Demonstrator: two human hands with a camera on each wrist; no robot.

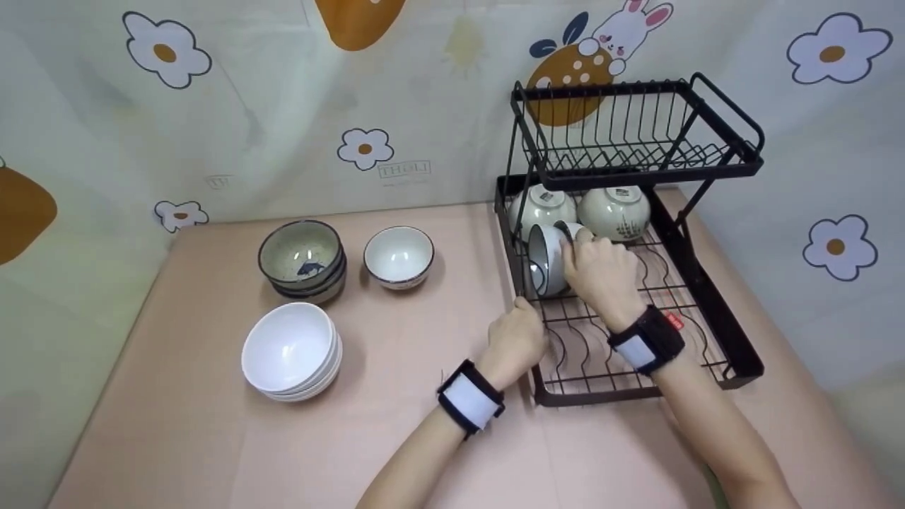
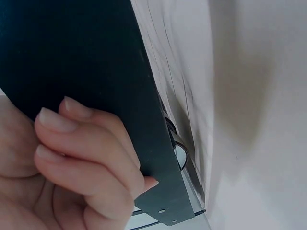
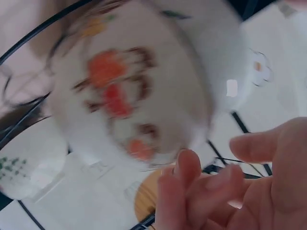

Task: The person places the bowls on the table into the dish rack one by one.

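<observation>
Two patterned bowls (image 1: pixel 544 265) stand on edge, one behind the other, in the lower tier of the black dish rack (image 1: pixel 592 398). My right hand (image 1: pixel 601 276) holds the nearer one by its rim, thumb on the open side. In the right wrist view this floral bowl (image 3: pixel 120 96) is blurred, with curled fingers (image 3: pixel 187 165) at its edge. My left hand (image 1: pixel 516 339) grips the rack's left side. The left wrist view shows its curled fingers (image 2: pixel 91 148) against the black side panel (image 2: pixel 81 48); its thumb is hidden.
Behind these bowls, two larger bowls (image 1: pixel 614 212) lean in the rack beneath the upper tier (image 1: pixel 636 166). On the table's left stand a stack of greenish bowls (image 1: pixel 300 258), a stack of white bowls (image 1: pixel 290 350) and a single small bowl (image 1: pixel 399 256). A printed curtain (image 1: pixel 283 106) hangs behind.
</observation>
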